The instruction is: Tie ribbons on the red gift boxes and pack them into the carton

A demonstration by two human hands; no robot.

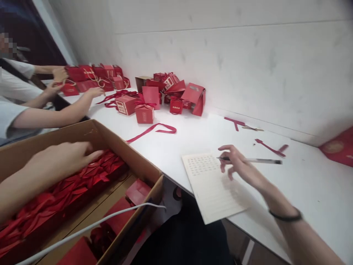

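Right hand [237, 165] holds pen [256, 160] over notepad [212, 187]; left hand [66, 156] touches red ribbons [68, 187].

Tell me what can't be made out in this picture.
Head view only:
1. Print on the sheet: too small, partly behind the right hand holding the pen.
2. What the left hand grips, if anything: motion blur over the red ribbons.
3. The red bag: cut off by the right edge.

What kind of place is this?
Likely a gift-packing workroom: small red ribboned gift boxes piled on a white table, a brown cardboard carton of red ribbons, and a lined paper sheet by the right hand holding a clear pen.
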